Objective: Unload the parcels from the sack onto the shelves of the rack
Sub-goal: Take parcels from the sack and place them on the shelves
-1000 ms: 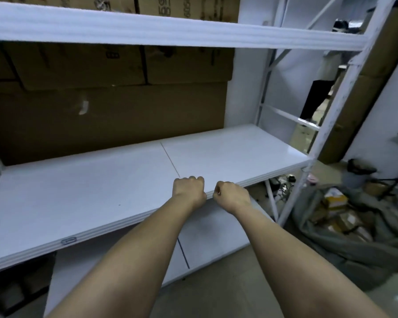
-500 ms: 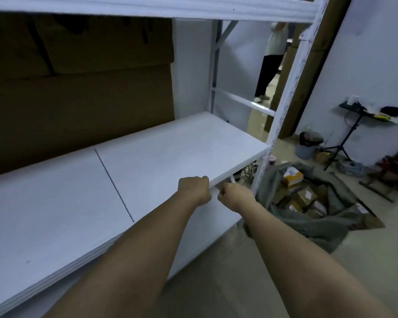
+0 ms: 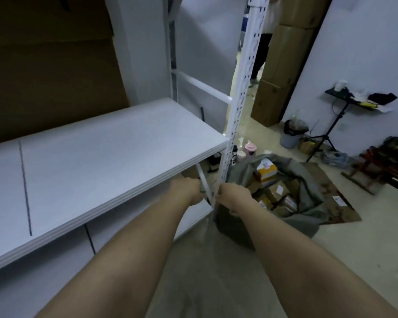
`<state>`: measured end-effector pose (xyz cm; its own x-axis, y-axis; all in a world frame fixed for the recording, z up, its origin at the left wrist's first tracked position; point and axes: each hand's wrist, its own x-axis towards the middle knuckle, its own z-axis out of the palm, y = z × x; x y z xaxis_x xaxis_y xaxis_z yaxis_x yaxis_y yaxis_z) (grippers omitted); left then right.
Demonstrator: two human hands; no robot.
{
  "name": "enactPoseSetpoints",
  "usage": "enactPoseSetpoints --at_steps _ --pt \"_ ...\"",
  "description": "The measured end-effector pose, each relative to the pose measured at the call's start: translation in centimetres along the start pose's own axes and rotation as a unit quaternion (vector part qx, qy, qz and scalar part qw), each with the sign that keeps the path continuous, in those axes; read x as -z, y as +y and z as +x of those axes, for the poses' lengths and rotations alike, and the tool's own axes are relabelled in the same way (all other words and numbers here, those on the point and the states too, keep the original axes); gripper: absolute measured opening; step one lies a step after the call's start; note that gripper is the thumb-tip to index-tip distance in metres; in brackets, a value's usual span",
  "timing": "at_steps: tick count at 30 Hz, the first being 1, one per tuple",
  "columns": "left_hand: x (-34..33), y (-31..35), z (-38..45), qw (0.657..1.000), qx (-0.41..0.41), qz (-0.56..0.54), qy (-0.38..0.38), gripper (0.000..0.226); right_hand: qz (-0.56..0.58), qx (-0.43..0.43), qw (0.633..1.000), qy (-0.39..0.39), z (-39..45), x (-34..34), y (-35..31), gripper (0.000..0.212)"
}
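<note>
Both my bare forearms stretch forward and down from the bottom of the view, side by side. My left hand (image 3: 189, 190) is curled into a loose fist just under the front edge of the rack's middle shelf (image 3: 106, 157); I cannot tell whether it holds anything. My right hand (image 3: 233, 197) sits just beside it, fingers curled, at the foot of the rack's perforated white upright (image 3: 241, 92) and touching the near rim of the sack (image 3: 306, 203); whether it pinches the cloth I cannot tell.

The white rack (image 3: 200, 84) fills the space to the left of my hands, its middle shelf bare and pale, with a dark seam across it. Brown cardboard (image 3: 51, 65) stands behind it.

The grey-green sack lies open on the pale floor (image 3: 216, 283) just beyond and right of my right hand. Inside it are the parcels (image 3: 278, 193), small brown and yellow boxes with white labels.

Farther right of my hands, against the wall, are a black tripod stand (image 3: 331, 134) with a tray, a grey bin (image 3: 292, 136), and some clutter. A pink bottle (image 3: 249, 149) stands beyond the sack.
</note>
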<state>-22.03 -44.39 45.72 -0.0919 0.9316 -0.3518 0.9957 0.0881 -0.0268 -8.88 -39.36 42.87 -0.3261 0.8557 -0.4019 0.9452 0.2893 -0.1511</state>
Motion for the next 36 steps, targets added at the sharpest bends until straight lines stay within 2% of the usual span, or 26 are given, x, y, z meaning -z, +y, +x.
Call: enactPoseSetpoints --at_steps 2,6,11,15,20,28,36 --pt "0.1 2.8 1.6 1.0 0.007 -0.007 -0.005 0.022 -0.001 -0.003 1.0 -0.005 1.2 0.5 3.1 0.035" --pt "0.3 7.2 4.7 1.0 0.014 0.001 -0.02 0.042 -0.004 -0.005 1.0 -0.009 3.0 1.6 8.0 0.03" --pt "1.3 11.3 8.5 0.999 0.018 0.015 -0.046 0.035 0.024 0.007 1.0 -0.012 5.8 2.7 12.9 0.033" --pt "2.5 14.0 12.0 0.998 0.001 0.023 -0.056 0.043 0.035 -0.002 0.999 -0.019 8.4 3.1 15.8 0.035" --pt "3.4 17.0 18.3 0.997 -0.031 0.02 -0.069 0.04 0.043 -0.02 0.998 -0.031 12.6 4.7 20.2 0.031" --pt "4.9 20.2 27.6 0.99 -0.09 0.004 -0.11 0.038 0.024 -0.088 0.994 -0.055 19.5 7.3 26.5 0.024" --pt "4.9 22.7 33.3 0.986 -0.095 0.01 -0.133 0.041 0.032 -0.113 0.989 -0.091 24.0 7.4 29.9 0.031"
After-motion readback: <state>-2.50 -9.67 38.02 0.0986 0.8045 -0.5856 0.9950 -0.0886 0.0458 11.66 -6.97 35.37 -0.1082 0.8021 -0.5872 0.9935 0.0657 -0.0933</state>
